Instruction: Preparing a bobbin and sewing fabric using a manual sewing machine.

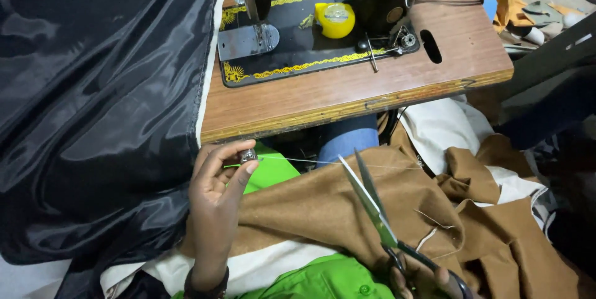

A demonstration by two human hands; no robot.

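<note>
Bobbin point(249, 155): small metal spool, pinched just below the desk's front edge, above the green cloth point(270, 172).
Thread point(323, 163): 1 pale strand runs taut from the bobbin rightward, over the brown cloth point(323, 212), towards the scissors' tips.
Scissors point(371, 203): blades parted in a narrow V, tips up and left, just beside the thread; handles low at the frame's bottom edge.
Left hand point(214, 203): grip closed on the bobbin, thumb and forefinger tips meeting around it, other fingers curled. Palm faces right, wrist upright, a dark band at the wrist.
Right hand point(425, 280): mostly cut off by the frame; fingers sit in the scissor loops, grip closed on the handles. Wrist low, blades angled up across the lap.
Doing it well: I judge that a taut strand matters most, so the blades bite cleanly; the thread belongs deep in the V, not at the tips, with the brown cloth kept out from under the blades.
Desk point(347, 97): wooden top carrying a black sewing machine point(298, 38) with gold trim; a yellow tape measure point(335, 19) rests on its bed.
Left side: glossy black fabric point(93, 100) hangs over the desk's edge.
Lap: white lining point(447, 125) shows among the brown folds.
</note>
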